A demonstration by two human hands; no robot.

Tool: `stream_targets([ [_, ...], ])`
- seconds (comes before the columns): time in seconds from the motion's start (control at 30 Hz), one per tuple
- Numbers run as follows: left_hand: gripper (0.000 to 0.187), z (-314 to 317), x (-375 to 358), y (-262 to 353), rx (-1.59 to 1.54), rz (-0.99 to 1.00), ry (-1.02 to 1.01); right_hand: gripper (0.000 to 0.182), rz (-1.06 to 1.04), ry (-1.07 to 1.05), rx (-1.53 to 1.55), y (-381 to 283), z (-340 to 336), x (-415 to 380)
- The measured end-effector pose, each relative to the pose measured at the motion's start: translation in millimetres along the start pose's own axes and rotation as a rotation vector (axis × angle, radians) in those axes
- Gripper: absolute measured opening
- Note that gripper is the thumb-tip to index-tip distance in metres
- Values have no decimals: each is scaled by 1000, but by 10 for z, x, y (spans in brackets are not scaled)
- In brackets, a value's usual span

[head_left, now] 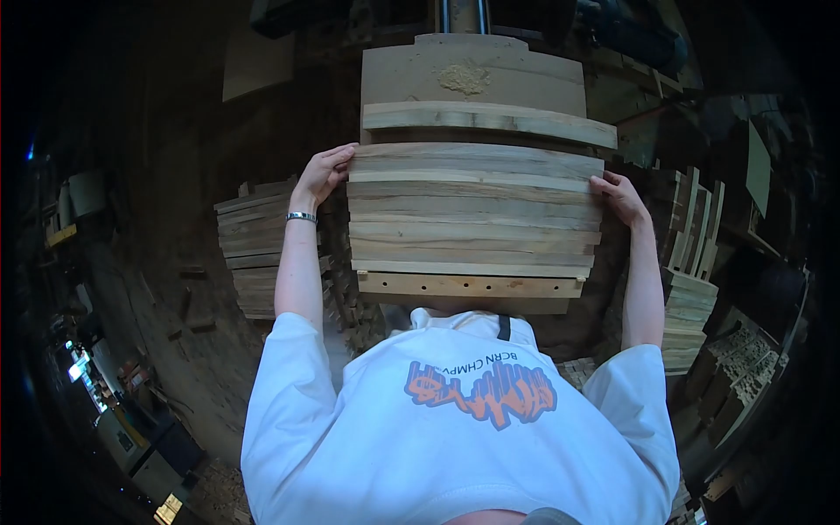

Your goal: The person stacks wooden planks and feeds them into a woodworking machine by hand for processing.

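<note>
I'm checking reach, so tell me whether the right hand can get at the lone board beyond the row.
Probably yes: the right hand touches the row of boards, but the lone board ends just beyond it, with nothing visible blocking the way.

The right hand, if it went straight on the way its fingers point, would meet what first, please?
The right hand would first meet the right end of the row of boards; its fingertips seem to touch it, though depth is unclear.

At nine o'clock I saw a low stack of boards (260,254); another pile (687,324) stood at three. Between two and three a pale panel (758,171) showed, dark machinery (634,35) past one, a bright patch (85,372) around eight.
</note>
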State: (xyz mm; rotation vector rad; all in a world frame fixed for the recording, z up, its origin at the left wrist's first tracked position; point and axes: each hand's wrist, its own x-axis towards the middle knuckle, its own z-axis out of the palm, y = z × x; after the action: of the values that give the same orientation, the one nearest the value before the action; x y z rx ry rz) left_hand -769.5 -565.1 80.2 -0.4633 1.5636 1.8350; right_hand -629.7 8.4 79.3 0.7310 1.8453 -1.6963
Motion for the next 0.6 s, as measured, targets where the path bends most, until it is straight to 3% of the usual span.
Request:
stream_targets([
  [0.13, 42, -54, 40, 32, 54, -27, -96, 56, 25, -13, -56, -88, 0, -4],
  [0.23, 44, -112, 131, 19, 35, -42, -78, 63, -20, 142, 90, -136, 20, 143],
  [0.3, 44, -64, 183, 71, 12, -62, -54, 63, -214, 382, 217, -196, 61, 337],
  [0.33, 41, 86, 191, 109, 75, 48, 59, 56, -291, 456, 29, -287, 119, 354],
  [0.4, 39, 254, 246, 119, 230, 207, 208, 53, -260, 448, -11, -319, 148, 445],
  [0.5, 39, 223, 296, 62, 377, 263, 302, 49, -245, 406, -47, -351, 170, 411],
  [0.6, 36, 139, 224, -56, 263, 256, 285, 50, -211, 258, -61, -347, 132, 301],
])
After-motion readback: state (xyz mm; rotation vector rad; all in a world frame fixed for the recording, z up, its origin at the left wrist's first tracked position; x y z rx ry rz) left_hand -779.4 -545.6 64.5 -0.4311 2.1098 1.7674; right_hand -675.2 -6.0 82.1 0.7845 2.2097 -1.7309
